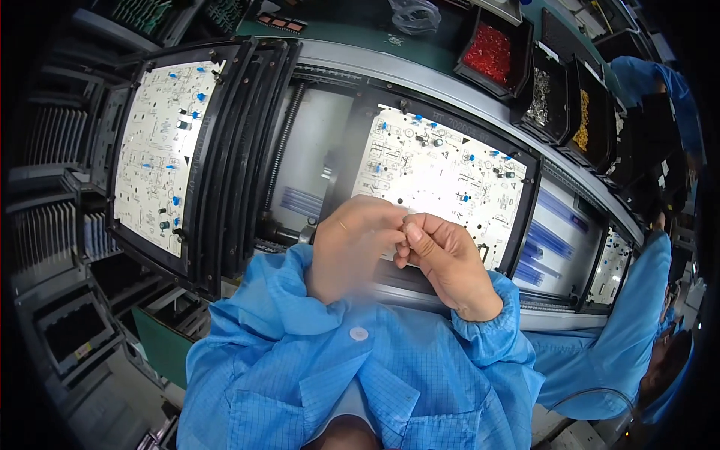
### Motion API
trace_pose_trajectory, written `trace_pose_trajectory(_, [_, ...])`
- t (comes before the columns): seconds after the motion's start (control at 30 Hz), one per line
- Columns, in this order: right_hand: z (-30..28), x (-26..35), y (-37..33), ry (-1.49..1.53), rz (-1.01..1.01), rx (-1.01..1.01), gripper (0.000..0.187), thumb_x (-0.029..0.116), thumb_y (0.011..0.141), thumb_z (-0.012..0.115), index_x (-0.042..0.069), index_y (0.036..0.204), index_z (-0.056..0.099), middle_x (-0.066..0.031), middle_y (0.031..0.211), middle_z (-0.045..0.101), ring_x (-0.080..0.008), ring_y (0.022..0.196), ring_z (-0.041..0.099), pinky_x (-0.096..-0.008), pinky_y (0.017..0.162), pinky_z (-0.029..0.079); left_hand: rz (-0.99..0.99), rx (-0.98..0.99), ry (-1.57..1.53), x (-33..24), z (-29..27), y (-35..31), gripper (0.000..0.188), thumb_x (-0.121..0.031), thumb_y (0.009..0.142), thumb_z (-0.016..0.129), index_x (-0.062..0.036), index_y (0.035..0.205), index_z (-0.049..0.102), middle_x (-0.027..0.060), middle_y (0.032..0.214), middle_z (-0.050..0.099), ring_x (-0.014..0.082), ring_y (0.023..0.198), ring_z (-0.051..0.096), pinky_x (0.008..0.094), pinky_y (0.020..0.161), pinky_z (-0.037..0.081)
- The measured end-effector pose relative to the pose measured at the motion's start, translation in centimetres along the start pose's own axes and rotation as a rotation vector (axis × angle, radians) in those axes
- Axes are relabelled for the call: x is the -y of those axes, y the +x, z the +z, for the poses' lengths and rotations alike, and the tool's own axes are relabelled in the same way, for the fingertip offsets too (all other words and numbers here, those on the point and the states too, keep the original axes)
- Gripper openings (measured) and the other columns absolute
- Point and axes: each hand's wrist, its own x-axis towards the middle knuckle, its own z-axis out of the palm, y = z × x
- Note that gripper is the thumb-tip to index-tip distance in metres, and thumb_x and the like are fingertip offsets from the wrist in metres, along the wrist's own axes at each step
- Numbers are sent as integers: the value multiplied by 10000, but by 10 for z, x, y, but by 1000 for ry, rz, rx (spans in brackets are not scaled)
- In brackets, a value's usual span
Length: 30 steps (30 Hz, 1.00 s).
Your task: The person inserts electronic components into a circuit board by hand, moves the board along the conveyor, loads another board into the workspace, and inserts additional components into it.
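Observation:
My left hand (pixel 351 244) and my right hand (pixel 448 259) meet fingertip to fingertip over the near edge of a white circuit board (pixel 480 180). Both are closed in a pinch; whatever sits between the fingers is too small and hidden to name. Part of the left hand and wrist is blurred. The board lies in a black frame (pixel 534 180) on the conveyor rail and carries small blue and dark components. Its near left part is covered by my hands.
To the left, another white board (pixel 159 161) in a black frame leans against several stacked frames (pixel 244 165). Bins of red parts (pixel 487 52), silver parts (pixel 538 97) and yellow parts (pixel 581 120) line the far right. A blue-sleeved co-worker (pixel 634 322) sits at my right.

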Motion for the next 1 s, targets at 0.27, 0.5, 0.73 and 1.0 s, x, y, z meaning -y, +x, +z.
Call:
trace_pose_trajectory(0.27, [0, -3, -2, 17, 6, -41, 246, 189, 977, 508, -36, 1047, 580, -54, 890, 592, -118, 781, 534, -256, 751, 462, 184, 70, 278, 5, 0, 1, 153, 129, 815, 601, 32, 927, 641, 120, 947, 600, 138, 803, 603, 227, 692, 508])
trace_pose_trajectory(0.5, [3, -10, -4, 96, 23, -93, 266, 169, 985, 488, -44, 1124, 567, -74, 994, 628, -116, 925, 588, -251, 827, 479, 282, 30, 477, 3, 2, 1, 158, 122, 782, 628, 23, 905, 629, 134, 892, 620, 212, 794, 612, 267, 693, 504])
trace_pose_trajectory(0.73, [13, -9, -8, 96, 0, -154, 240, 223, 989, 490, 6, 974, 593, 3, 823, 566, -64, 763, 519, -210, 734, 452, 322, 76, 491, 10, 1, -1, 308, 167, 646, 599, 23, 917, 627, 150, 924, 614, 300, 797, 612, 345, 702, 510])
trace_pose_trajectory(1.0, [13, -7, -13, -7, -27, -272, 200, 185, 991, 483, 2, 994, 563, 11, 843, 541, -52, 767, 485, -197, 707, 424, 377, 134, 526, 11, 8, 5, 280, 178, 731, 591, 11, 955, 604, 139, 893, 615, 260, 761, 609, 309, 653, 498])
